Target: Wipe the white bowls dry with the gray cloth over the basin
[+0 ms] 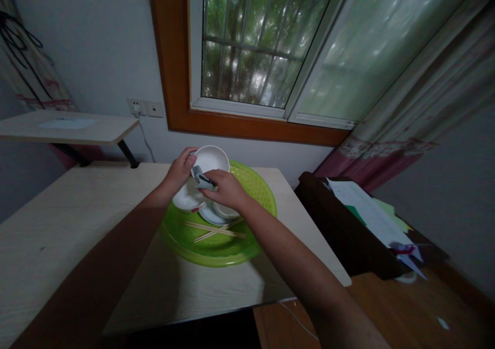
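My left hand (181,169) grips the rim of a white bowl (212,158), which is tilted toward me above the tray. In my right hand (227,187) is a folded grey-and-white cloth (203,180) with a dark part, pressed close to the bowl's near side. Below, a second white bowl (186,198) with a small red mark rests in the round green plastic tray (220,259). Partly hidden under my right hand, another white bowl (226,213) sits by a white plate (210,216). Several wooden chopsticks (216,229) lie crossed in front of them.
The tray stands on a pale wooden table (135,287) below a barred window (251,45). A raised shelf (69,125) is at the left, near wall sockets (145,107). Right of the table, papers (371,215) lie on a dark brown piece of furniture (344,235).
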`<state>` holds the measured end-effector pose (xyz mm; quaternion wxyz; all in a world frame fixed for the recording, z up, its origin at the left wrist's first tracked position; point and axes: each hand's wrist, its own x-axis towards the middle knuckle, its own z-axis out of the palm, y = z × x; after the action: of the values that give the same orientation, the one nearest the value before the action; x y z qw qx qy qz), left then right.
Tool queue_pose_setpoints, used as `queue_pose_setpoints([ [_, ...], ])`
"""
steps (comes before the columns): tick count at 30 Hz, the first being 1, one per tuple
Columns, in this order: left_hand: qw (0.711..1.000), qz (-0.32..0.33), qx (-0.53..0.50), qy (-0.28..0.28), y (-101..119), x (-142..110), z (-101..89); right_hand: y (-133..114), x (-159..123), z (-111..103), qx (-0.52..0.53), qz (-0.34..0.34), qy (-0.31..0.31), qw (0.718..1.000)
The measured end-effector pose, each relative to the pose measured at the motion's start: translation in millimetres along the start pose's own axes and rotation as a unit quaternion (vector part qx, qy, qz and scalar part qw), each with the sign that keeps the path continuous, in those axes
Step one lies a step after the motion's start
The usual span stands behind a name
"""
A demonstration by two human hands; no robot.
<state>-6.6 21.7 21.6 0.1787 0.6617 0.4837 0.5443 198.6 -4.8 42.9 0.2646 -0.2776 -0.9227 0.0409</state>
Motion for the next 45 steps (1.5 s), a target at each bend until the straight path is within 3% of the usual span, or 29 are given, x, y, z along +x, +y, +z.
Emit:
queue_pose_setpoints([
  [4, 1.0, -0.002, -0.003, 0.026, -4.3, 0.9, 0.3, -0.8, -0.4, 0.3, 0.101, -0.029, 0.042, 0.994],
  [7, 0.999, -0.006, -0.003, 0.031, -5.8, 1.3, -0.1, -0.5, -0.1, 0.7, 0.101, -0.032, 0.047, 0.993],
  [13, 0.998, -0.02, 0.002, 0.055, -3.3, 1.8, -1.4, 7.7, 2.6, 1.2, -0.037, -0.021, 0.027, 0.999],
  [18, 0.999, -0.016, 0.002, 0.046, 2.9, 0.0, -1.3, 13.8, 1.7, -8.8, -0.164, -0.024, 0.003, 0.986],
  [24, 0.998, -0.029, 0.004, 0.048, -0.5, 0.1, -1.2, 16.9, -1.6, -13.6, -0.248, 0.035, 0.054, 0.967],
  [29, 0.999, -0.007, 0.002, 0.048, -4.9, 0.5, -1.9, 14.2, -2.2, -12.5, -0.254, 0.044, 0.073, 0.964],
  [33, 0.999, -0.004, 0.007, 0.048, -0.4, -0.6, -2.4, 8.5, -1.4, -8.4, -0.221, 0.039, 0.044, 0.974],
  [38, 0.998, -0.005, 0.027, 0.06, 2.2, -0.5, -2.4, 4.7, 0.1, -1.0, -0.182, -0.022, -0.019, 0.983],
  [45, 0.998, -0.007, -0.008, 0.054, -4.2, -1.1, 2.6, 1.1, 3.0, -0.1, -0.224, -0.047, -0.042, 0.972],
])
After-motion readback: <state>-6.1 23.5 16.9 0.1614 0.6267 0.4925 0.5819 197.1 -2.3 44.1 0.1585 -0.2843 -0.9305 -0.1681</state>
